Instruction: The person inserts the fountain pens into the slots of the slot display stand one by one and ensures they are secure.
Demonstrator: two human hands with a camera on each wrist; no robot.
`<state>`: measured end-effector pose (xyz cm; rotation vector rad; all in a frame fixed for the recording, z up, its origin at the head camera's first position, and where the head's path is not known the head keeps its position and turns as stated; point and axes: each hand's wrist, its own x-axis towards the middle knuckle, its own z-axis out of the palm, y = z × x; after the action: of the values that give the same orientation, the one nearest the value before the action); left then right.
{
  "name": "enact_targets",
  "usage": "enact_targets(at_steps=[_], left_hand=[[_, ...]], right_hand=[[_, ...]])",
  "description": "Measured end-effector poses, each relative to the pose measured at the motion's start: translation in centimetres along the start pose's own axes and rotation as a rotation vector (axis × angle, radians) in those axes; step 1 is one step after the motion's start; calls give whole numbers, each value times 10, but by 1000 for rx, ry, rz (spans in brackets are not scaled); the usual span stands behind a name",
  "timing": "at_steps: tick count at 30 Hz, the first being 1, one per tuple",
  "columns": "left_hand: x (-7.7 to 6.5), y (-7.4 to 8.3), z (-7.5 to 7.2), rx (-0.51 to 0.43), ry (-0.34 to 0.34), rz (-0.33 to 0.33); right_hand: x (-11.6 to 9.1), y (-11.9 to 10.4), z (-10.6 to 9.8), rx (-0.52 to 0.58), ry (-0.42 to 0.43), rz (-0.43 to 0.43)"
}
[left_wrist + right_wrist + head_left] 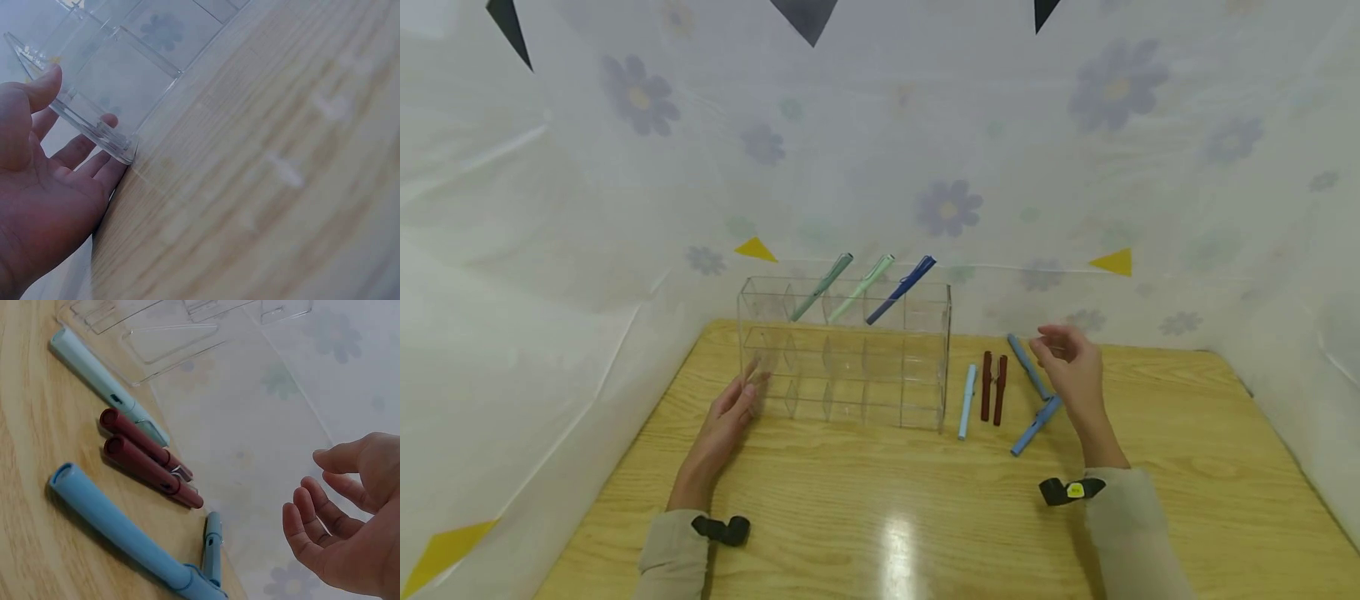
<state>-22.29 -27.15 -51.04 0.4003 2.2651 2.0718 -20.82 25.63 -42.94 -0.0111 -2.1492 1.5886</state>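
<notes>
My left hand (726,417) is at the left end of a clear acrylic pen rack (850,408), thumb and fairly straight fingers resting about its side panel (87,128). Three capped pens lean in the top row: a grey-green pen (822,287), a mint pen (862,287) and a navy pen (901,290). My right hand (1075,367) hovers with loosely bent fingers and nothing between them, beside a grey-blue pen (1028,367) and a blue pen (1036,426). Left of these lie two dark red pens (986,386) and a pale blue pen (967,402).
The rack's lower rows (846,360) hold no pens. A wooden table (820,517) carries everything. White flower-patterned sheeting (880,125) stands behind and at both sides, close to the table's back edge.
</notes>
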Motion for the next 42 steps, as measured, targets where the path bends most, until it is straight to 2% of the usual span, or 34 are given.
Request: enact_targets(at_steps=[3, 5, 15, 20, 32, 39, 42], left_hand=[[0, 1, 0, -6, -8, -12], [0, 1, 0, -9, -9, -15], [1, -1, 0, -5, 6, 16], [1, -2, 1, 3, 14, 22], [2, -1, 1, -2, 13, 16], [1, -1, 0, 5, 13, 11], [0, -1, 0, 4, 6, 4]], right_hand=[[6, 26, 0, -39, 4, 51], [7, 34, 0, -65, -1, 71], [20, 55, 3, -284, -80, 119], [26, 69, 5, -321, -123, 137], [31, 83, 11, -405, -165, 145], [31, 85, 15, -447, -131, 105], [30, 85, 15, -440, -119, 119]])
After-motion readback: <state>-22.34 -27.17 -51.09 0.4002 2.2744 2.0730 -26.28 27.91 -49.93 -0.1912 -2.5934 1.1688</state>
